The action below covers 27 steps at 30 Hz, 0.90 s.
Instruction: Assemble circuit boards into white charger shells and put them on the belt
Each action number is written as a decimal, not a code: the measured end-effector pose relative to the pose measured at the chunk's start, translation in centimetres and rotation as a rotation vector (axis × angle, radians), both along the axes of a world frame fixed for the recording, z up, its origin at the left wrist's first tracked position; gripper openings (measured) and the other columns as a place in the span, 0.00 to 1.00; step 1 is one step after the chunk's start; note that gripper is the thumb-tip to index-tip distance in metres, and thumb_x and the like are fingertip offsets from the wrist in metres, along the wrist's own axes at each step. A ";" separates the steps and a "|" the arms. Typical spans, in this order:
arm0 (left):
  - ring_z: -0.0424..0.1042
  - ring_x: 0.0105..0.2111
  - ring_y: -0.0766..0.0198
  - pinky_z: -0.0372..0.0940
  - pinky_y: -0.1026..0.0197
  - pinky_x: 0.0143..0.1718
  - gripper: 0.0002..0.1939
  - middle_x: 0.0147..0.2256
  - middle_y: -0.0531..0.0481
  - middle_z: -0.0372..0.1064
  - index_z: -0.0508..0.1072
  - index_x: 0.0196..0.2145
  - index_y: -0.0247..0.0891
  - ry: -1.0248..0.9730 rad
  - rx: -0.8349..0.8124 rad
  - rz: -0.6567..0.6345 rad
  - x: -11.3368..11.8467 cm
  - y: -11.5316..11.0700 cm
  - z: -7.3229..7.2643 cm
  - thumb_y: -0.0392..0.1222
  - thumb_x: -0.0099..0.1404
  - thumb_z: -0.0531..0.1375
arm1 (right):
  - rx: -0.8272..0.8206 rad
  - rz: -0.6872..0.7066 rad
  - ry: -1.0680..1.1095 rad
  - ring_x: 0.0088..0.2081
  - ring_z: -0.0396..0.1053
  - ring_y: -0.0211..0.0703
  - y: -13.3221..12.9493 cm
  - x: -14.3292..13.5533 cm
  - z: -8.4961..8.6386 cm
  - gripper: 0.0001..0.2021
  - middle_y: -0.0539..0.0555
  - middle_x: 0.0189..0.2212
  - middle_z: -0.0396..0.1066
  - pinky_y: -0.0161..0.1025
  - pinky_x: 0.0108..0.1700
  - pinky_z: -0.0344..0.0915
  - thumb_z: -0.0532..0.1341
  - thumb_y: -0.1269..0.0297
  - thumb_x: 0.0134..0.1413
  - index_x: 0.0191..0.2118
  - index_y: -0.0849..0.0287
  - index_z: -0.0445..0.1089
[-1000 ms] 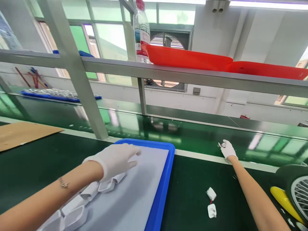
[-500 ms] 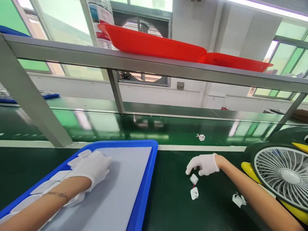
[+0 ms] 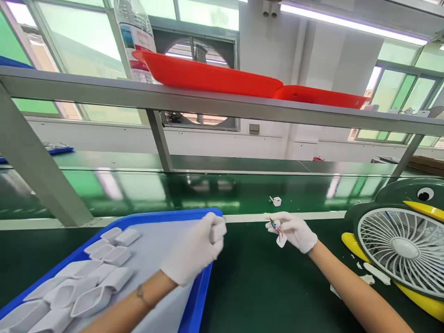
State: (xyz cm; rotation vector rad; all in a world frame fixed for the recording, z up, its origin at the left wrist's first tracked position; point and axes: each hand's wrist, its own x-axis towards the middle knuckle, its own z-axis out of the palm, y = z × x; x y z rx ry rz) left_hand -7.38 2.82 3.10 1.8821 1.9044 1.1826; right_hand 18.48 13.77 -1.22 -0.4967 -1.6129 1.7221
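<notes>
At least a dozen white shells (image 3: 117, 255) lie in the lower left of the frame, crowded together and overlapping, so their exact number cannot be told. All of them sit on the left part of one blue tray (image 3: 204, 296), which is lined with one pale sheet (image 3: 152, 245). Above, in the upper left, one clear bottle (image 3: 137, 41) stands on a grey shelf (image 3: 208, 104).

Just left of the frame's centre, the one gloved left hand (image 3: 194, 247) is over the tray near its upper right corner. Its fingers are curled in; white on white, I cannot tell whether they close round a shell or nothing. Higher up, two red trays (image 3: 208, 76) rest end to end on the shelf, across the upper middle.

Right of centre, one small white piece with wires (image 3: 276, 201) lies alone on the shiny green strip (image 3: 243, 189). Just below it, the one gloved right hand (image 3: 293, 230) pinches one small wired part (image 3: 281, 239), white at its lower end, with red wire showing, above the dark green work surface (image 3: 270, 296).

Towards the lower right are several white scraps (image 3: 377, 273), and at the right edge one penguin-shaped fan (image 3: 404, 247), with one eye visible and two yellow feet.
</notes>
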 end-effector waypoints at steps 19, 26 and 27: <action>0.69 0.40 0.56 0.66 0.57 0.41 0.16 0.43 0.47 0.67 0.77 0.37 0.42 -0.569 -0.258 -0.315 6.6 1.8 -4.1 0.39 0.47 0.66 | 0.018 -0.141 -0.239 0.38 0.69 0.39 -2.5 0.2 3.6 0.16 0.57 0.43 0.71 0.29 0.25 0.62 0.65 0.64 0.52 0.48 0.57 0.71; 0.65 0.22 0.69 0.63 0.63 0.27 0.15 0.27 0.54 0.70 0.64 0.31 0.38 -1.010 -0.503 -0.421 6.5 2.4 -3.8 0.46 0.55 0.66 | -0.087 -0.291 -0.246 0.28 0.67 0.35 -3.2 -0.4 3.2 0.20 0.50 0.31 0.73 0.38 0.33 0.68 0.68 0.68 0.45 0.45 0.57 0.64; 0.68 0.25 0.68 0.66 0.62 0.31 0.16 0.32 0.52 0.72 0.63 0.32 0.39 -1.042 -0.492 -0.415 6.5 2.3 -3.9 0.44 0.53 0.67 | -0.060 -0.316 -0.255 0.29 0.68 0.36 -3.3 -0.4 3.3 0.18 0.50 0.31 0.72 0.39 0.34 0.68 0.69 0.68 0.43 0.41 0.58 0.65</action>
